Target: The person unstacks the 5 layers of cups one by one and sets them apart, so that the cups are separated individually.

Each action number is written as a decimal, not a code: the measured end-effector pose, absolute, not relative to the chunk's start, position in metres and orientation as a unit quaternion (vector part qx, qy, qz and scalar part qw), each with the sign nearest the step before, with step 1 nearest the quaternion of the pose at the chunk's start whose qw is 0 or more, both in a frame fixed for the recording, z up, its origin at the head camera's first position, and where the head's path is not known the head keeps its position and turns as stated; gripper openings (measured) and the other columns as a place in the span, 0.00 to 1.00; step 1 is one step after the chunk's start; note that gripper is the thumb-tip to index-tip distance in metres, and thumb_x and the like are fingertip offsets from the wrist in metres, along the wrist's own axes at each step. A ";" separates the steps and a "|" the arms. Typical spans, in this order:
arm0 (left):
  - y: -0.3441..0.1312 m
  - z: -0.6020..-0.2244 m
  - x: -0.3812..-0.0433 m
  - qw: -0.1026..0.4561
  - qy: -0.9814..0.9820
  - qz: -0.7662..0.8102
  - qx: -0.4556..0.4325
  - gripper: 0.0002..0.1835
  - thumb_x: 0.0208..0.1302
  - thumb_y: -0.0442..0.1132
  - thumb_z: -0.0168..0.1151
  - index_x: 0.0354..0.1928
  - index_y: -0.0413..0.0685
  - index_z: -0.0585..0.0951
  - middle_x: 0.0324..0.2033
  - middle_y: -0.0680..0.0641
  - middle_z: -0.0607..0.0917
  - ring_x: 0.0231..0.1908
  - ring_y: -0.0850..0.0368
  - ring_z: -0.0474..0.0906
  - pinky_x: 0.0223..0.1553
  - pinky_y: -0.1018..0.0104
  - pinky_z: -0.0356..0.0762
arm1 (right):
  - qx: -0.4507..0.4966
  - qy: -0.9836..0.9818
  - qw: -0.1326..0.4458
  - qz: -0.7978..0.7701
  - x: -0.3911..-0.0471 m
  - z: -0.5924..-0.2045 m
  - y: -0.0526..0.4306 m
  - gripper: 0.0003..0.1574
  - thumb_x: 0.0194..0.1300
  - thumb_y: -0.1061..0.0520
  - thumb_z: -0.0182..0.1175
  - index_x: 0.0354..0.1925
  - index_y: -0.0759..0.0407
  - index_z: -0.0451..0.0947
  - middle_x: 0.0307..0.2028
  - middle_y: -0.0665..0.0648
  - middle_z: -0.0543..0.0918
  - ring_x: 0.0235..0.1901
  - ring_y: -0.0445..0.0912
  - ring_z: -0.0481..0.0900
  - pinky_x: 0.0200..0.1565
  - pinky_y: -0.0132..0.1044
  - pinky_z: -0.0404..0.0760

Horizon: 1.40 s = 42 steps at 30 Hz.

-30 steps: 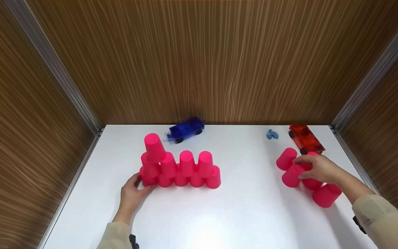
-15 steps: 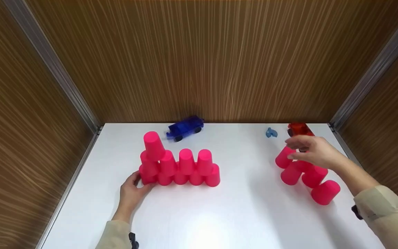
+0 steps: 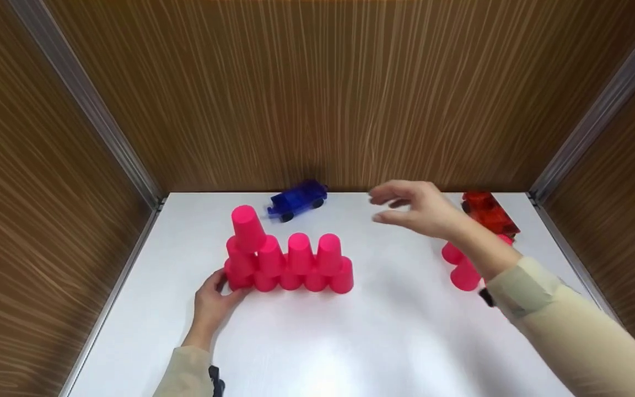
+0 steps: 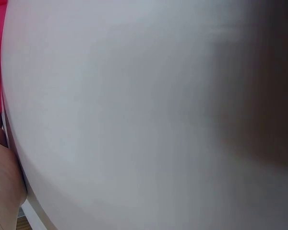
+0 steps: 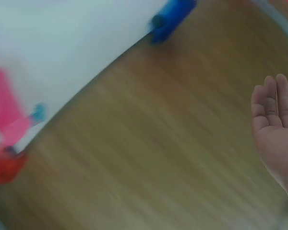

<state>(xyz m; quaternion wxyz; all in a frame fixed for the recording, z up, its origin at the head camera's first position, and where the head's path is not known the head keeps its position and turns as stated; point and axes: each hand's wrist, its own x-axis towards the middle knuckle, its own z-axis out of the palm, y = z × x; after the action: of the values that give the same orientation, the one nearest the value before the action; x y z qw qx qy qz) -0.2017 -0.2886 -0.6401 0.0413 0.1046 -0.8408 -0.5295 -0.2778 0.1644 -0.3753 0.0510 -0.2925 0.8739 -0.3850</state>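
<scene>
Pink cups stand upside down in a stepped stack at centre left in the head view. Several form the bottom row, several more rest on them, and a single top cup (image 3: pixel 248 229) stands at the left end. My left hand (image 3: pixel 210 306) holds the bottom row's leftmost cup (image 3: pixel 236 280), thumb in front and fingers at its far side. Raised over the table right of the stack, my right hand (image 3: pixel 416 207) holds nothing; its fingers are slightly bent. In the right wrist view that hand (image 5: pixel 278 110) shows its palm and extended fingers.
Loose pink cups (image 3: pixel 465 275) lie at right, partly hidden by my right arm. Behind them is a transparent red toy car (image 3: pixel 488 212). A blue toy car (image 3: pixel 298 199) stands near the back wall. A small blue piece (image 5: pixel 38 114) shows blurred in the right wrist view.
My right hand has lifted off the loose cups at right and swung left, without a cup, towards the stack. The left hand and the stack stay in place.
</scene>
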 end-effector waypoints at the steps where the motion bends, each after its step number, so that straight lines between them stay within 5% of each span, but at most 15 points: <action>1: -0.288 -0.640 -0.202 0.042 -0.840 -0.530 0.105 0.41 0.62 0.53 0.80 0.74 0.51 0.74 0.72 0.44 0.76 0.75 0.45 0.68 0.73 0.51 0.70 | -0.302 0.869 0.045 -0.389 -0.278 -0.372 0.153 0.29 0.68 0.48 0.75 0.65 0.51 0.82 0.58 0.50 0.86 0.58 0.47 0.84 0.59 0.45 0.85; 22: -0.284 -0.637 -0.195 0.036 -0.843 -0.526 0.108 0.41 0.62 0.57 0.79 0.76 0.59 0.73 0.72 0.50 0.76 0.75 0.48 0.67 0.72 0.53 0.72 | -0.302 0.834 0.049 -0.459 -0.269 -0.387 -0.023 0.36 0.68 0.47 0.75 0.71 0.47 0.77 0.67 0.49 0.81 0.67 0.46 0.78 0.65 0.38 0.79; 32: -0.283 -0.639 -0.195 0.031 -0.842 -0.528 0.106 0.43 0.63 0.56 0.79 0.77 0.58 0.72 0.74 0.49 0.75 0.77 0.46 0.66 0.73 0.51 0.70 | -0.288 0.853 0.070 -0.429 -0.267 -0.410 -0.058 0.42 0.67 0.45 0.75 0.75 0.49 0.74 0.68 0.49 0.80 0.68 0.48 0.76 0.65 0.39 0.80; 42: -0.281 -0.638 -0.196 0.035 -0.845 -0.523 0.104 0.42 0.63 0.53 0.80 0.76 0.55 0.72 0.73 0.46 0.75 0.76 0.44 0.66 0.73 0.49 0.70 | -0.251 0.859 0.083 -0.439 -0.267 -0.418 -0.064 0.42 0.66 0.45 0.76 0.74 0.49 0.74 0.62 0.48 0.81 0.62 0.46 0.77 0.53 0.33 0.86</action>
<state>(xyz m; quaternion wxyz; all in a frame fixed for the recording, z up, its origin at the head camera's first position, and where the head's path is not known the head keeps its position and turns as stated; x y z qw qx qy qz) -0.1958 -0.2808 -0.6380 0.0347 0.1042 -0.8450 -0.5234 -0.2675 -0.0642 -0.4178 0.0826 -0.2512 0.8587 -0.4390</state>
